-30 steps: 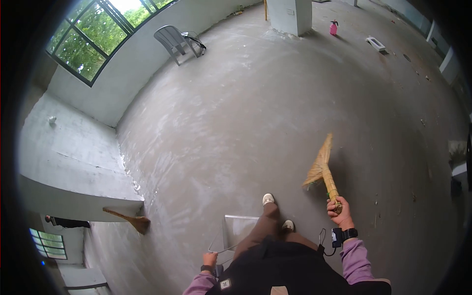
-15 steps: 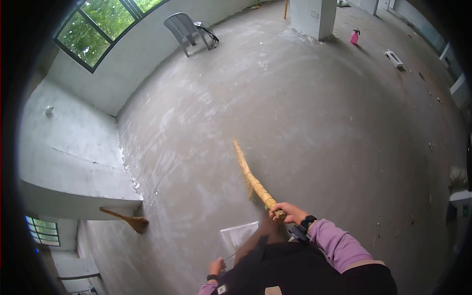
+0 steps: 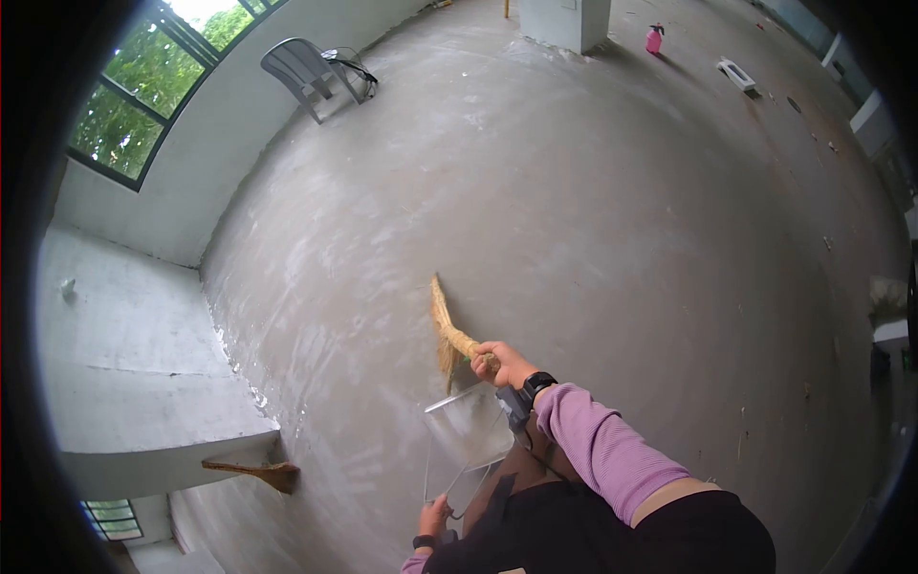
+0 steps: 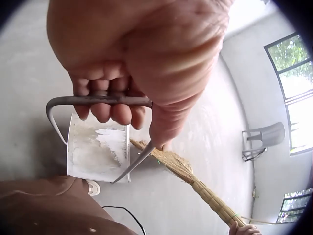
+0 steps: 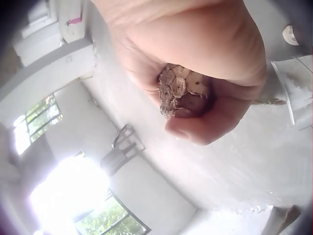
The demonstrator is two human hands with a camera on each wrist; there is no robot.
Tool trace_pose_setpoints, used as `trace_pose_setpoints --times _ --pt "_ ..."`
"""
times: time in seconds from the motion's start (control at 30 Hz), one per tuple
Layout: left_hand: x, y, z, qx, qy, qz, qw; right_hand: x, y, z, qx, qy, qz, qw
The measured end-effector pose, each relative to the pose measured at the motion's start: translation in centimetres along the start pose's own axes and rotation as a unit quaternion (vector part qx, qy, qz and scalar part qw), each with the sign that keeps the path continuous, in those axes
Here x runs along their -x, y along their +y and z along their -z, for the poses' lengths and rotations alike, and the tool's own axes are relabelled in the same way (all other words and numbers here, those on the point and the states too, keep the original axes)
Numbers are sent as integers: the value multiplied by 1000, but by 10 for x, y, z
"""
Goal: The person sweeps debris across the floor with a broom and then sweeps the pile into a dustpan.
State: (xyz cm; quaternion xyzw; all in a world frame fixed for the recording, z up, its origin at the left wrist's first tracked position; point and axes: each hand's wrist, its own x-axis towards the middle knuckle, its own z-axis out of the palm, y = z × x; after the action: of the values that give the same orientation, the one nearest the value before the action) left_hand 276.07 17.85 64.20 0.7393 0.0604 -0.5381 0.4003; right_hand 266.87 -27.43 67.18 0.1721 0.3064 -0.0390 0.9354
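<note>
My right hand (image 3: 505, 364) grips the bound handle of a straw broom (image 3: 442, 320), its fingers wrapped round it. Fanned bristles point down at the floor, their lower tips right at the front lip of a metal dustpan (image 3: 473, 430). Down by my legs, my left hand (image 3: 433, 517) holds the dustpan's wire handle. In the left wrist view the fingers of that hand (image 4: 142, 58) curl over the grey bar (image 4: 98, 100), and whitish dust shows in the pan (image 4: 88, 159). The cut stalk ends of the broom handle (image 5: 178, 85) poke out of my right fist (image 5: 195, 54).
A second broom (image 3: 258, 472) leans at the end of a low wall (image 3: 172, 383) on the left. Farther off are a grey plastic chair (image 3: 308, 72) with cables, a pillar (image 3: 564, 24), a pink spray bottle (image 3: 654, 38) and a white frame-like object (image 3: 736, 75) on the concrete floor.
My right hand has swung the broom from the right side across to the left, close to the dustpan. My left hand keeps its hold on the dustpan handle.
</note>
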Motion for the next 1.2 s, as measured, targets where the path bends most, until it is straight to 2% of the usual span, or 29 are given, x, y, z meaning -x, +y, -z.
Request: trace_pose_setpoints --times 0.07,0.17,0.33,0.5,0.57,0.73,0.8,0.87,0.97,1.03,1.13,1.2 --pt "-6 25 -17 44 -16 27 999 31 -26 12 -112 -5 -20 994" --pt "-14 56 -34 -30 15 21 999 89 -51 48 -167 -34 24 985" --pt "-25 83 -64 -19 48 30 998 205 -78 126 -262 -64 109 957" --pt "-34 92 -89 -17 49 79 995 334 -81 182 -333 -67 212 916" --pt "-38 94 -97 -31 38 75 996 378 -83 208 -353 -56 256 898" --pt "-49 106 -97 -2 26 82 996 464 -80 241 -374 -57 351 856" --pt "-46 106 -90 9 30 65 997 482 -80 245 -381 -41 387 839" --pt "-42 103 -87 14 41 38 998 489 -87 239 -362 -45 402 840" --pt "-23 107 -88 33 63 20 997 483 -110 218 -253 22 461 850" --pt "-12 113 -98 27 100 15 994 463 -107 195 -210 63 453 864" --pt "-14 120 -100 49 106 6 993 428 -101 156 -140 133 426 884" --pt "-18 129 -97 84 99 19 991 410 -101 124 -98 134 394 904"
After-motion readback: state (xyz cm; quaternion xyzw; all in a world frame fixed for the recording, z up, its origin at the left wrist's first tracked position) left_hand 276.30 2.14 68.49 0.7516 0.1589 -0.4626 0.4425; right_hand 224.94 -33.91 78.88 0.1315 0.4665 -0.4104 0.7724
